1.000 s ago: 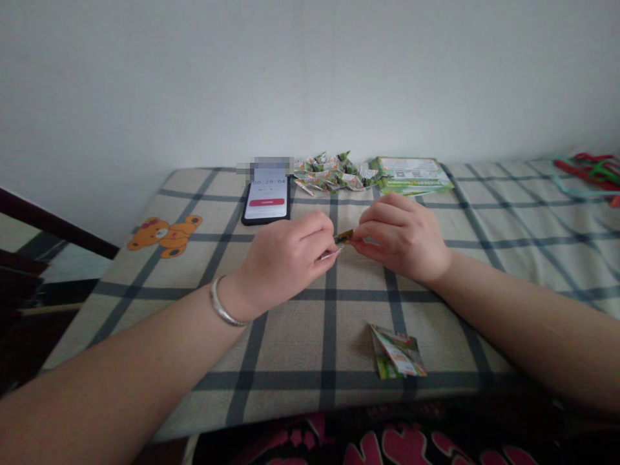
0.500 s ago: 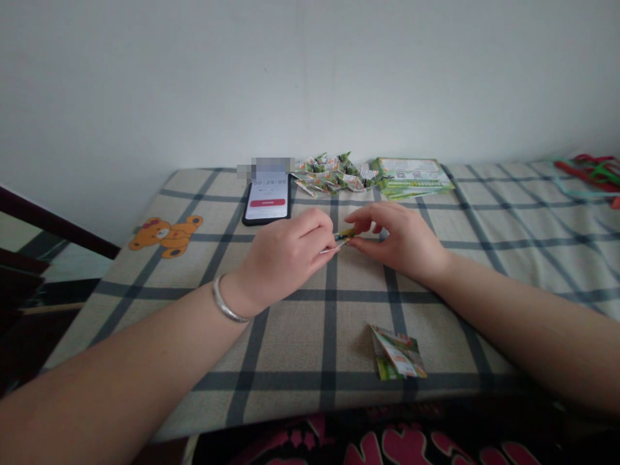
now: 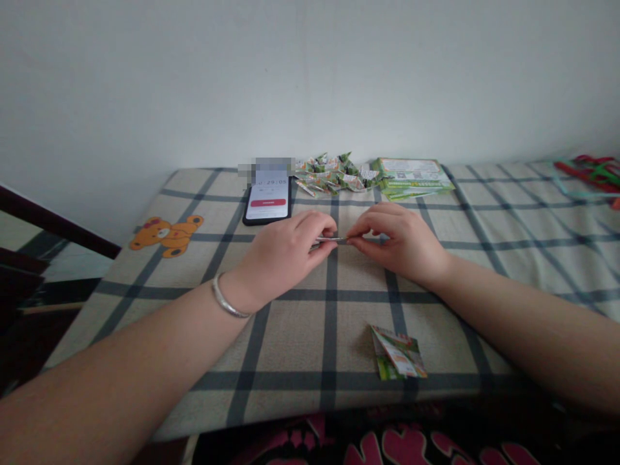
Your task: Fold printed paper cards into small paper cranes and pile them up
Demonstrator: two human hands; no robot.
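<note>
Between my two hands is a small folded piece of paper, seen nearly edge-on as a thin pale line. My left hand, with a silver bangle at the wrist, pinches its left end between thumb and fingers. At the other end, the thumb and fingertips of my right hand close on it. Most of the paper is hidden by the fingers. Nearer to me on the table lies another folded printed paper, green, white and orange.
At the back, a phone showing a timer lies beside a heap of folded paper pieces. Right of these is a stack of green-and-white leaflets. Red and green items lie far right. A bear figure is on the checked tablecloth.
The paper has turned from showing a yellow-green face to nearly edge-on. My right fingers have drawn together into a pinch on it, and my left fingers have shifted slightly.
</note>
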